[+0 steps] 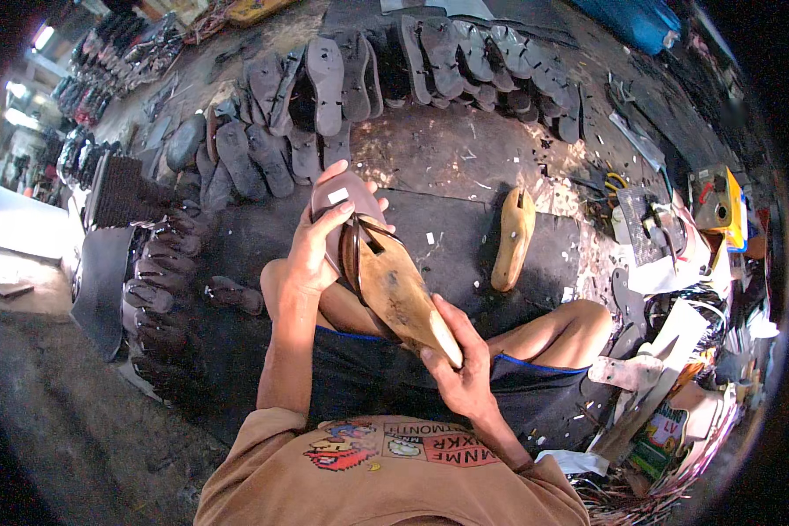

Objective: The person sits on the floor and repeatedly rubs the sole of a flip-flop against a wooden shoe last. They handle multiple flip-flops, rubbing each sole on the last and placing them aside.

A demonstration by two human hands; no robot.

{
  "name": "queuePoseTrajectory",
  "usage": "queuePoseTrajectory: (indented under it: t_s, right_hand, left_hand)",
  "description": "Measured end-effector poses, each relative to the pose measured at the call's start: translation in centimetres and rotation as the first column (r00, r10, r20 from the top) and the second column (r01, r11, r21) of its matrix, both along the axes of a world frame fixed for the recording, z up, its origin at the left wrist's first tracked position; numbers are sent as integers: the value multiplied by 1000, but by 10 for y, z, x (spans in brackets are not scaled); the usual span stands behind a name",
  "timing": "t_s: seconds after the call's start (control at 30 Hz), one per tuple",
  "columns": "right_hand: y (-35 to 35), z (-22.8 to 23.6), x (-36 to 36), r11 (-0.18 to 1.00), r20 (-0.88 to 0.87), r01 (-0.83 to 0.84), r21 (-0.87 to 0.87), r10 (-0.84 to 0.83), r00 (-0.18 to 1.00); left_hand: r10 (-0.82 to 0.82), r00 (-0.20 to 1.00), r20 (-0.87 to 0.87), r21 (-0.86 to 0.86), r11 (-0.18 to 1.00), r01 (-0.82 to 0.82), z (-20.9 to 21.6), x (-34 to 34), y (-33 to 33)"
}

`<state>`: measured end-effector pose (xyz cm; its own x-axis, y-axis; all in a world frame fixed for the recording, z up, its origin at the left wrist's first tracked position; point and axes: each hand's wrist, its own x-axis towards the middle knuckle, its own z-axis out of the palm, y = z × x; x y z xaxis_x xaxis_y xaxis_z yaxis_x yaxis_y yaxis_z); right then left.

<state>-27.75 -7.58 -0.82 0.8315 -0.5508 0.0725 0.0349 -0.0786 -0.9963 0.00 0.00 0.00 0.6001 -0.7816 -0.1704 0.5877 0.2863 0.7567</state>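
Observation:
A brown flip-flop sandal (358,195) with a small white sticker is held up in front of me. My left hand (314,245) is closed round its sole, with the thumb on the sole's upper side near the strap. Under the sandal's dark strap (351,259) lies the slotted end of a wooden shoe last (399,285). My right hand (466,364) grips the opposite, pale end of that last. A second wooden last (514,238) rests on the dark work surface ahead, to the right of the sandal.
Rows of dark soles (326,86) stand along the far side. Finished-looking dark sandals (158,285) line the left. To the right are yellow-handled scissors (618,180), a yellow-and-blue box (729,209) and piled scraps (675,329). My crossed legs (548,337) flank the work.

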Motion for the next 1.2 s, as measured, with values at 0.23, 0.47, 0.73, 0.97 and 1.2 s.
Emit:
queuePoseTrajectory:
  t_s: [0.23, 0.47, 0.73, 0.97, 1.2]
  right_hand:
    - [23, -13, 12, 970, -27, 115, -215, -124, 992]
    - [24, -37, 30, 980, -5, 141, -139, -143, 990]
    - [-5, -52, 14, 813, -105, 171, 556, -135, 985]
    - [5, -55, 13, 690, -66, 9, 724, 57, 996]
    - [29, -89, -32, 368, -218, 162, 916, 115, 969]
  left_hand:
    - [18, 999, -50, -3, 1000, -18, -24, -39, -9]
    - [281, 957, 64, 240, 927, -289, -43, -78, -2]
    - [151, 929, -339, 268, 962, -59, -36, -117, 51]
    - [-31, 922, -386, 136, 987, 90, -10, -125, 49]
    - [-203, 962, 181, 157, 972, 176, 30, -144, 45]
